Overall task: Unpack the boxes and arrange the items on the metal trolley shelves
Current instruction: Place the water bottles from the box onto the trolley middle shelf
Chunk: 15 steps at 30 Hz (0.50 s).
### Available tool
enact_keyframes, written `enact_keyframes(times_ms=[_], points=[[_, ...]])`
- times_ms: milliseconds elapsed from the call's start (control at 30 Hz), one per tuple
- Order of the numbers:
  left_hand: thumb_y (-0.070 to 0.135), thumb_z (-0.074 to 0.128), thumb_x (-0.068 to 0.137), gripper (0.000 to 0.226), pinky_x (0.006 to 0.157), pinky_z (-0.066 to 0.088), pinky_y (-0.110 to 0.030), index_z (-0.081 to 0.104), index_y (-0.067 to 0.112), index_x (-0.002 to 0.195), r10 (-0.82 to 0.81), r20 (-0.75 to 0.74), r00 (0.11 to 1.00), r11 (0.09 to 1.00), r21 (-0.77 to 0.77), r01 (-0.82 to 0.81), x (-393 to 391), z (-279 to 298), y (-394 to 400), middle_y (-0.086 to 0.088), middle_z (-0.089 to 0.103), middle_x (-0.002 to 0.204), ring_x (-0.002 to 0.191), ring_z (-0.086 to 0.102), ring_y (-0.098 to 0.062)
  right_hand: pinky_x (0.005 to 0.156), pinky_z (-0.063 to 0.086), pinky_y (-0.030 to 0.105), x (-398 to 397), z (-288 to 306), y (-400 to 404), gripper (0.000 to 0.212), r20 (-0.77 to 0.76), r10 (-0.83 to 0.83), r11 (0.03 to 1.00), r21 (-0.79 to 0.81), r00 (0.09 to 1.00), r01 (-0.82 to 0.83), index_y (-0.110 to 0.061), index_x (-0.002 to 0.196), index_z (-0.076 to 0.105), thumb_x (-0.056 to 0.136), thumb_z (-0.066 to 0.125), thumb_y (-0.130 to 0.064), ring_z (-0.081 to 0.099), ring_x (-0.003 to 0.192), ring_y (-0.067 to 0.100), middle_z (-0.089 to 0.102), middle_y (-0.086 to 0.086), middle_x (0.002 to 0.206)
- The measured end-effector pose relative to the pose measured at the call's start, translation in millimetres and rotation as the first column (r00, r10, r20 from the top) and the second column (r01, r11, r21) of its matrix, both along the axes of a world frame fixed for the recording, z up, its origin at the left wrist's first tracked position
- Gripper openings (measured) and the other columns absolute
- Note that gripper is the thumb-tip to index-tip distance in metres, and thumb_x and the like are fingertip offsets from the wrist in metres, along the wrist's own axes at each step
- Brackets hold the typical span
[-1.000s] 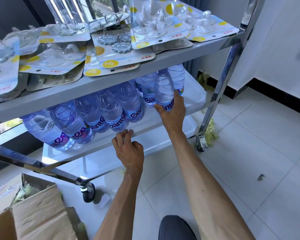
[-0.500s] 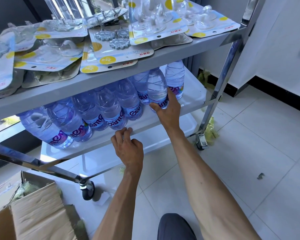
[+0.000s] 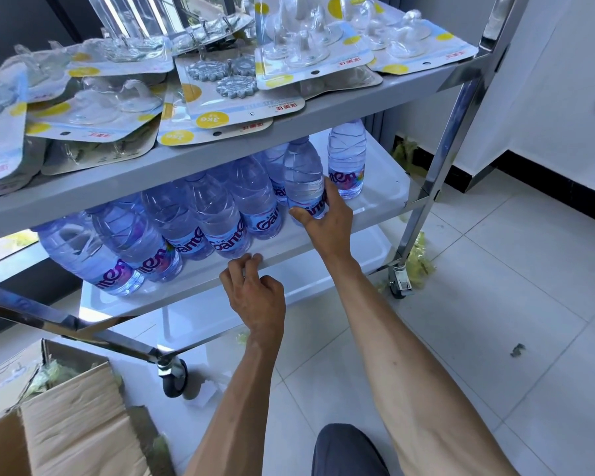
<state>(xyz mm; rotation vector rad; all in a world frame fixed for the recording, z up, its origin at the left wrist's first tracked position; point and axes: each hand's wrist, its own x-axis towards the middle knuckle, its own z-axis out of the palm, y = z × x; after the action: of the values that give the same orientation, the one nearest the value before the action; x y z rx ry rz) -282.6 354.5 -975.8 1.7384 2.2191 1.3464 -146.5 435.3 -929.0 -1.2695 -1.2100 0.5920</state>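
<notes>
A metal trolley has a middle shelf (image 3: 382, 197) with a row of several blue water bottles (image 3: 217, 218) standing on it. My right hand (image 3: 327, 218) grips the base of one water bottle (image 3: 303, 176) near the row's right end. One more bottle (image 3: 347, 163) stands apart just to its right. My left hand (image 3: 255, 297) holds the front rim of the middle shelf with curled fingers. The top shelf (image 3: 340, 108) carries blister packs of clear suction hooks (image 3: 303, 46).
An open cardboard box (image 3: 69, 417) with greenish filler sits at the lower left on the tiled floor. The trolley's bottom shelf (image 3: 364, 249) shows below. Castor wheels (image 3: 174, 376) and a chrome upright (image 3: 454, 132) frame the cart. Green scraps (image 3: 416, 259) lie by the right wheel.
My right hand has slid the gripped bottle leftward, away from the rightmost bottle, opening a gap between them. My left hand has stayed on the shelf rim.
</notes>
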Motion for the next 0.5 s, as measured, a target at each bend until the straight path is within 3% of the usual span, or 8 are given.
enact_keyframes(times_ms=[167, 500], points=[[-0.009, 0.055, 0.064, 0.049, 0.068, 0.053, -0.039, 0.07, 0.008, 0.108, 0.003, -0.005, 1.0, 1.0, -0.003, -0.003, 1, 2, 0, -0.005, 0.061, 0.108, 0.103, 0.047, -0.024, 0.096, 0.052, 0.026, -5, 2, 2, 0.067, -0.008, -0.002, 1.0, 0.008, 1.0, 0.002, -0.012, 0.132, 0.052, 0.074, 0.084, -0.026, 0.061, 0.112, 0.011, 0.064, 0.0, 0.126], [-0.003, 0.046, 0.06, 0.048, 0.072, 0.049, -0.04, 0.071, 0.007, 0.1, 0.043, -0.018, 0.999, 0.999, 0.005, -0.043, 1, 5, 2, -0.006, 0.059, 0.097, 0.092, 0.046, -0.026, 0.096, 0.051, 0.034, -23, 0, 3, 0.07, -0.021, -0.026, 1.0, -0.009, 0.999, 0.026, -0.012, 0.134, 0.051, 0.074, 0.083, -0.028, 0.061, 0.114, 0.014, 0.064, 0.0, 0.126]])
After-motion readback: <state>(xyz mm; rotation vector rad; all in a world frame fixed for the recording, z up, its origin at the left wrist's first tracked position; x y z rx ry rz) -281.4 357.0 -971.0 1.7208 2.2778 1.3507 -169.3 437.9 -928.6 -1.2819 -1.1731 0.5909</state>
